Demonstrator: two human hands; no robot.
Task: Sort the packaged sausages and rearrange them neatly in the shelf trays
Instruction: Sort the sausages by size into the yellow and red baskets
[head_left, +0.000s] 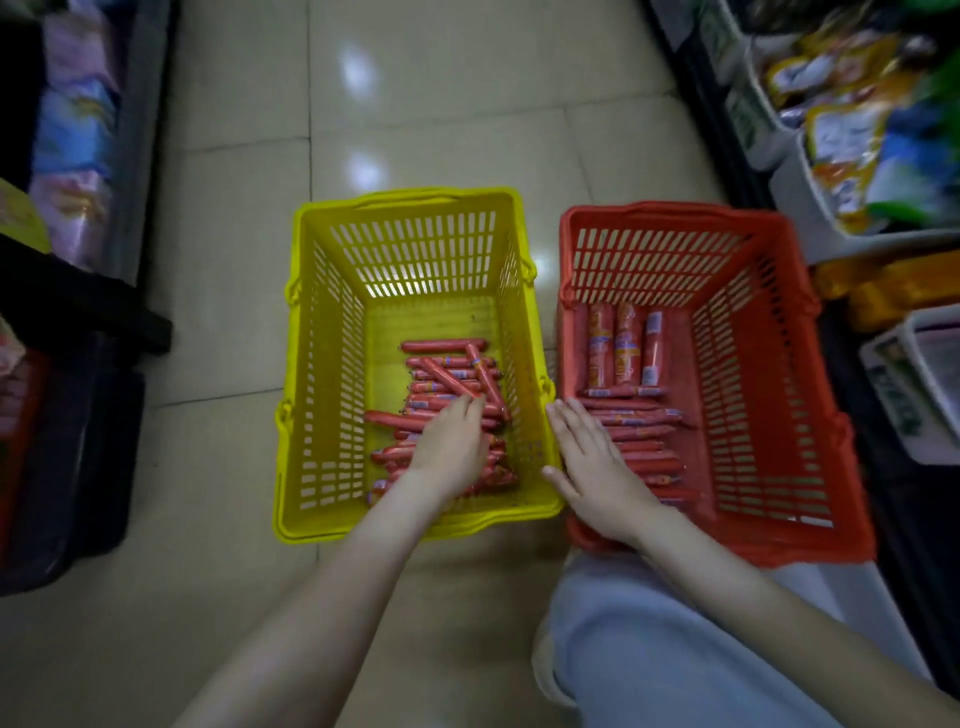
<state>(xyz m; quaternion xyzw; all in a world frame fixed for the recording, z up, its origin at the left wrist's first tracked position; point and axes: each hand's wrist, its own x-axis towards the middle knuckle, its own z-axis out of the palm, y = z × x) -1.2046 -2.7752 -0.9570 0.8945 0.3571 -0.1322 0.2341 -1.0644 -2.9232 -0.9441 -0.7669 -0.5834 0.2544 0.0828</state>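
Note:
A yellow basket and a red basket stand side by side on the tiled floor. The yellow one holds a loose pile of thin red sausages. My left hand reaches into it, fingers lying on the pile; whether they grip a sausage I cannot tell. The red basket holds thin sausages stacked in a row and three thicker sausages lying lengthwise at the back. My right hand is flat, fingers straight, over the red basket's left wall, next to the stacked row.
Shelves line both sides of the aisle. White shelf trays with packaged snacks are at the right, soft packs on the left shelf. My knee in light trousers is at the lower right.

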